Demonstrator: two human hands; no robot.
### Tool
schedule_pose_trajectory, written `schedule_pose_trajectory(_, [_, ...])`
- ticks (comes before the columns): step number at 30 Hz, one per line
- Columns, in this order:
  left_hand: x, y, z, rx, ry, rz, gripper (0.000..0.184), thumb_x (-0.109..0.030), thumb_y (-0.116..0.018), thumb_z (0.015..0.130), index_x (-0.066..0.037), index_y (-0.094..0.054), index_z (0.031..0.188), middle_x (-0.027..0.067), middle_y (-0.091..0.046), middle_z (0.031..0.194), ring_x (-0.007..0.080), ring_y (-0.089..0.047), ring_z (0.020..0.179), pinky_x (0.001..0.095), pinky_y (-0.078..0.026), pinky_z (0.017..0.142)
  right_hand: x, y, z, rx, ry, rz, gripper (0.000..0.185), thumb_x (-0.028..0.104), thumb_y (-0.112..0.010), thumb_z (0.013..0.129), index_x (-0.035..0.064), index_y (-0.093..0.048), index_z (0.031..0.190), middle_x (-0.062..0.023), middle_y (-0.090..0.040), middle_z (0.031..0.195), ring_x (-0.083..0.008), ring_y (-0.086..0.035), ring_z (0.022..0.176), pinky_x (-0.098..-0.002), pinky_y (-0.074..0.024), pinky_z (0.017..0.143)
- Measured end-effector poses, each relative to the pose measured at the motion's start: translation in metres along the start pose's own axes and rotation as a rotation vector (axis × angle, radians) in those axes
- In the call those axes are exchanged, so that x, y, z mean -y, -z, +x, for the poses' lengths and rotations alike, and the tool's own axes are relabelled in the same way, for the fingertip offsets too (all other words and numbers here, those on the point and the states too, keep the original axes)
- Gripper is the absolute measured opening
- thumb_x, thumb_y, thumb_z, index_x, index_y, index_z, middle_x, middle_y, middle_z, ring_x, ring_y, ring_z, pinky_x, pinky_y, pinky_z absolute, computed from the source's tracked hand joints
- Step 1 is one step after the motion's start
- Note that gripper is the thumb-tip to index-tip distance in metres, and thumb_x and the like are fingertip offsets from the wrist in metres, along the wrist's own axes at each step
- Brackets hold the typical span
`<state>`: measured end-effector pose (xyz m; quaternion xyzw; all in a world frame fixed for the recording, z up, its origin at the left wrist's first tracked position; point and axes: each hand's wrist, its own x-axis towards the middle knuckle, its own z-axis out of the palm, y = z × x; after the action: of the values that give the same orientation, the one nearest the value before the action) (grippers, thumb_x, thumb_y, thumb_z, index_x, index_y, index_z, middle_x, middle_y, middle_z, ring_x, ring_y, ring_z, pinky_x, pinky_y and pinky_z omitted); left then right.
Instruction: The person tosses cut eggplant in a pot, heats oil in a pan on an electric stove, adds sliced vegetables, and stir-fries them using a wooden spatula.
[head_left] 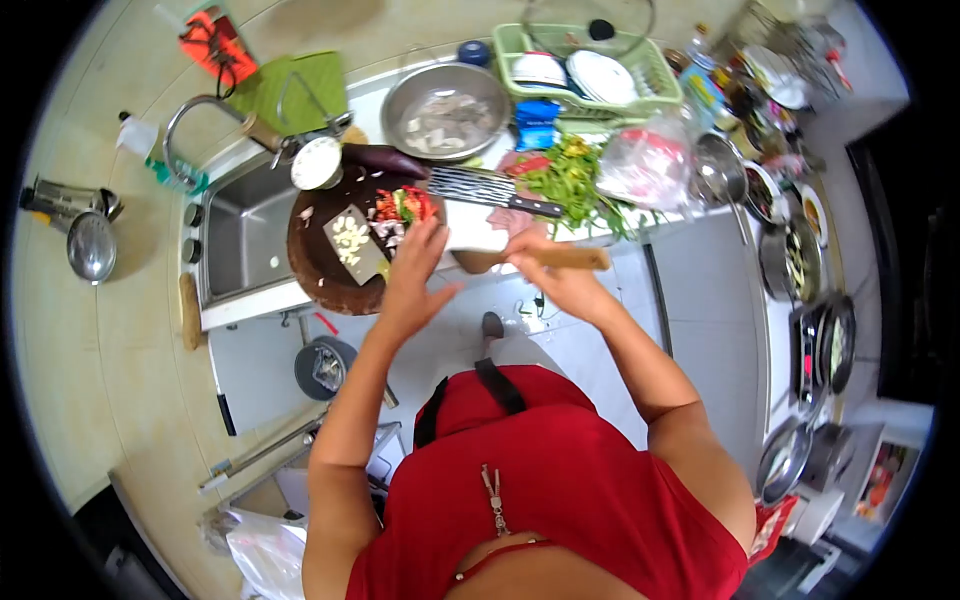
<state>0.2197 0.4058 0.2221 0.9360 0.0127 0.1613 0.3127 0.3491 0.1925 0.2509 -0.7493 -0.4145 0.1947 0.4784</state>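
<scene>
My left hand [418, 268] is over the right edge of the round wooden chopping board [312, 275], fingertips by the chopped red and green peppers [400, 205], thumb apart. In my right hand [555, 275] is a brown wooden spatula [580, 258], its broad end pointing left towards my left hand. Chopped garlic [350, 238] lies on a flat greyish piece on the board, with chopped pale purple pieces [388, 234] alongside. An eggplant [385, 160] and a white bowl [317, 163] rest at the board's far side. A black-and-white patterned cleaver [480, 188] lies on the counter beyond my hands.
Left is a steel sink [245, 240] with a tap [180, 130]. At the back stand a metal basin [445, 110] and a green dish rack [640, 95]. Leafy greens [570, 180] and a plastic bag [648, 165] lie right. Pans [838, 340] line the right counter.
</scene>
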Motion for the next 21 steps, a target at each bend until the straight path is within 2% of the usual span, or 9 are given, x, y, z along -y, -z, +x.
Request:
schedule_pose_trajectory(2, [-0.039, -0.023, -0.009, 0.044, -0.052, 0.005, 0.052, -0.017, -0.072, 0.071, -0.01, -0.054, 0.119, 0.0117, -0.042, 0.137, 0.0326, -0.032, 0.132, 0.0454, -0.025, 0.108, 0.02, 0.008, -0.027, 0.165, 0.042, 0.246, 0.015, 0.017, -0.054, 0.09, 0.0069, -0.059, 0.1, -0.0068, -0.064, 0.091, -0.0189, -0.06, 0.083, -0.0331, -0.047, 0.075])
schedule_pose_trajectory(5, [-0.054, -0.056, -0.029, 0.175, -0.223, 0.094, 0.03, -0.013, -0.069, 0.073, -0.01, -0.06, 0.101, 0.0079, -0.049, 0.131, 0.032, -0.035, 0.13, 0.0474, -0.028, 0.105, 0.018, 0.015, -0.08, 0.332, 0.021, 0.275, 0.025, 0.01, -0.051, 0.089, 0.0077, -0.059, 0.113, -0.0094, -0.064, 0.101, -0.0181, -0.06, 0.089, -0.0314, -0.0465, 0.082])
schedule_pose_trajectory(7, [-0.069, -0.075, -0.048, 0.14, -0.221, 0.137, 0.021, -0.012, -0.068, 0.073, -0.008, -0.059, 0.091, 0.006, -0.051, 0.128, 0.0318, -0.038, 0.127, 0.0492, -0.029, 0.104, 0.002, 0.024, -0.12, 0.436, 0.04, 0.248, 0.032, 0.008, -0.052, 0.089, 0.0081, -0.058, 0.121, -0.0095, -0.064, 0.106, -0.0171, -0.061, 0.092, -0.0302, -0.0457, 0.086])
schedule_pose_trajectory(11, [-0.095, -0.11, -0.085, 0.078, -0.224, 0.339, 0.014, -0.011, -0.066, 0.073, -0.007, -0.055, 0.08, 0.0051, -0.055, 0.122, 0.0297, -0.042, 0.124, 0.0511, -0.031, 0.102, -0.014, 0.042, -0.202, 0.439, -0.388, 0.694, 0.041, 0.009, -0.052, 0.089, 0.006, -0.049, 0.13, -0.0092, -0.061, 0.112, -0.0162, -0.061, 0.092, -0.0312, -0.0467, 0.086])
schedule_pose_trajectory(14, [-0.127, -0.135, -0.103, 0.055, -0.245, 0.401, 0.014, -0.011, -0.065, 0.073, -0.007, -0.052, 0.075, 0.0051, -0.056, 0.12, 0.0288, -0.043, 0.123, 0.0511, -0.032, 0.101, 0.0, 0.049, -0.258, 0.418, -0.502, 0.542, 0.044, 0.012, -0.047, 0.092, 0.0077, -0.043, 0.135, -0.0074, -0.059, 0.105, -0.0154, -0.059, 0.085, -0.0314, -0.0474, 0.082])
schedule_pose_trajectory(15, [-0.141, -0.143, -0.108, 0.046, -0.252, 0.407, 0.015, -0.011, -0.065, 0.073, -0.007, -0.051, 0.074, 0.005, -0.057, 0.119, 0.0285, -0.043, 0.123, 0.051, -0.032, 0.101, 0.005, 0.053, -0.271, 0.459, -0.488, 0.29, 0.041, 0.02, -0.047, 0.093, 0.0139, -0.043, 0.134, -0.0083, -0.059, 0.101, -0.0206, -0.06, 0.083, -0.0347, -0.0477, 0.078])
schedule_pose_trajectory(18, [-0.178, -0.158, -0.113, 0.083, -0.296, 0.474, 0.018, -0.012, -0.067, 0.073, -0.008, -0.059, 0.089, 0.0075, -0.05, 0.129, 0.0295, -0.039, 0.127, 0.0505, -0.031, 0.102, -0.001, 0.051, -0.309, 0.147, -0.184, -0.248, 0.036, 0.023, -0.049, 0.091, 0.0188, -0.048, 0.128, -0.0116, -0.058, 0.1, -0.0285, -0.06, 0.084, -0.0388, -0.0477, 0.076])
schedule_pose_trajectory(19, [-0.191, -0.16, -0.114, 0.038, -0.259, 0.448, 0.028, -0.012, -0.068, 0.073, -0.009, -0.057, 0.099, 0.0091, -0.046, 0.133, 0.0304, -0.037, 0.128, 0.0505, -0.03, 0.103, 0.0, 0.059, -0.323, 0.117, -0.28, -0.264, 0.035, 0.02, -0.05, 0.088, 0.0203, -0.05, 0.124, -0.0134, -0.058, 0.101, -0.0338, -0.058, 0.089, -0.0409, -0.047, 0.078])
schedule_pose_trajectory(21, [-0.228, -0.156, -0.108, -0.054, -0.181, 0.39, 0.049, -0.012, -0.069, 0.072, -0.012, -0.055, 0.119, 0.0125, -0.037, 0.141, 0.0322, -0.033, 0.131, 0.0505, -0.029, 0.103, 0.004, 0.089, -0.344, -0.025, -0.285, -0.323, 0.037, 0.017, -0.05, 0.086, 0.0204, -0.051, 0.123, -0.0128, -0.058, 0.102, -0.0335, -0.058, 0.09, -0.0411, -0.047, 0.078])
